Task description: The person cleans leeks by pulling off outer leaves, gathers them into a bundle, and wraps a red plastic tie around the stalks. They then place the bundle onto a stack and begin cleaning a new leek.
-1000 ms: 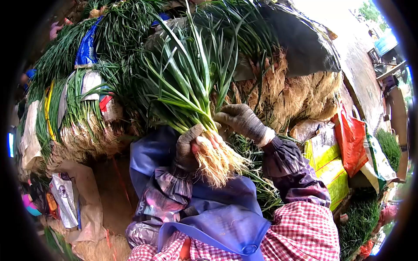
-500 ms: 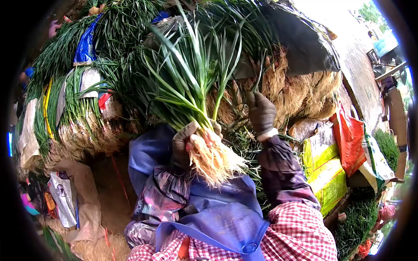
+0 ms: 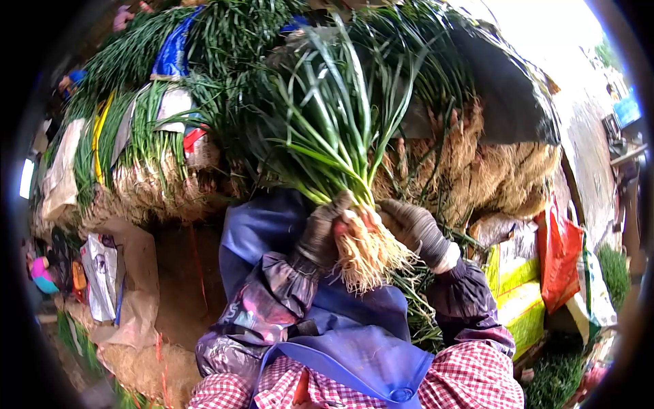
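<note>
My left hand [image 3: 321, 230], in a worn grey glove, grips a bunch of green onions [image 3: 337, 136] just above its pale roots [image 3: 368, 252], leaves pointing up and away. My right hand [image 3: 413, 228], also gloved, rests against the right side of the bunch at the roots, fingers curled around it. Both hands are above my lap, which is covered by a blue apron [image 3: 340, 334].
Large piles of bundled green onions [image 3: 143, 157] with straw-coloured roots [image 3: 490, 170] fill the left and back. Loose onions [image 3: 419, 307] lie by my right knee. An orange bag [image 3: 558, 252], a yellow-green sack [image 3: 518, 300] and plastic bags [image 3: 102, 273] lie around.
My right hand came back from the pile behind and closed on the bunch at its roots. The view shifted slightly down and to the right.
</note>
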Motion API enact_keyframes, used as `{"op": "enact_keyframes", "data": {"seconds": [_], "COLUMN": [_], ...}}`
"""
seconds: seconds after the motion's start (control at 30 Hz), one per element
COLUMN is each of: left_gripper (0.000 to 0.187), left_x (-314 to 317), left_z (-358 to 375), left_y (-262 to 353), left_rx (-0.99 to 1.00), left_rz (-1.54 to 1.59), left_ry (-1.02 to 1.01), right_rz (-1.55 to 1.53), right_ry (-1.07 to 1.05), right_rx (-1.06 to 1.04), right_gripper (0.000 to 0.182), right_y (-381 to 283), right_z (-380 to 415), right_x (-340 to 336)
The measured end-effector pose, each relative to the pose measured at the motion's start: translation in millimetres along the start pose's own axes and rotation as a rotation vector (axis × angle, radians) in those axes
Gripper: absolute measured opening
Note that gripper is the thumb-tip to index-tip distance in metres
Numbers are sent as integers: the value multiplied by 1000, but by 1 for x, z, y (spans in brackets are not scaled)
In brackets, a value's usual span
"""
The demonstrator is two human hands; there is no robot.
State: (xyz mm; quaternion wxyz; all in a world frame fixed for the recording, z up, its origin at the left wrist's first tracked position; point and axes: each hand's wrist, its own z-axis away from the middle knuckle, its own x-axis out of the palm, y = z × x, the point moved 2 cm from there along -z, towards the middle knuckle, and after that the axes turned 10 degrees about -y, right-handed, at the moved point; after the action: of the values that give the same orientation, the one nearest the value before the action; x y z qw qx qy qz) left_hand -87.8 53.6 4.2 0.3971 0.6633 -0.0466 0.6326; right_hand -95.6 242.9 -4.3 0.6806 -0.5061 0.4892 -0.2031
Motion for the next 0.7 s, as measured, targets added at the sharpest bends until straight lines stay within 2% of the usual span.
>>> {"op": "enact_keyframes", "data": {"seconds": [0.03,0.07,0.13,0.17,0.2,0.27,0.33,0.4,0.47,0.53,0.6,0.63,0.7], "left_gripper": [32,29,29,29,26,21,19,17,15,13,12,15,15], "left_x": [-2,-4,-8,-13,-14,-8,-25,-47,-55,-45,-29,-64,-45], "left_z": [-2,-4,-9,-10,-8,-6,-12,-20,-26,-25,-21,-41,-28], "left_y": [-3,-7,-11,-9,-10,-14,-24,-39,-47,-40,-27,-49,-38], "left_rx": [28,54,-57,-57,-121,-91,-86,-85,-19,29,6,-67,-70], "left_rz": [23,48,2,-30,-29,87,26,-11,-132,-255,-277,-420,-298], "left_ry": [-5,-12,129,-18,38,103,123,151,212,292,344,205,204], "right_rz": [405,511,467,370,374,393,558,755,991,1110,982,808,479], "right_ry": [-16,-49,135,242,282,273,146,123,124,-18,18,71,156], "right_rx": [-53,-83,-56,-93,-150,-114,-89,-107,-136,-122,-102,-156,-202], "right_gripper": [17,13,11,10,12,15,33,39,41,29,23,21,18], "right_y": [-8,-36,-50,-52,-61,-79,-93,-99,-104,-91,-82,-77,-61], "right_z": [-3,-10,-24,-34,-43,-62,-80,-99,-122,-153,-174,-188,-219], "right_x": [-2,-14,-28,-29,-30,-18,-5,9,21,31,32,27,11]}}
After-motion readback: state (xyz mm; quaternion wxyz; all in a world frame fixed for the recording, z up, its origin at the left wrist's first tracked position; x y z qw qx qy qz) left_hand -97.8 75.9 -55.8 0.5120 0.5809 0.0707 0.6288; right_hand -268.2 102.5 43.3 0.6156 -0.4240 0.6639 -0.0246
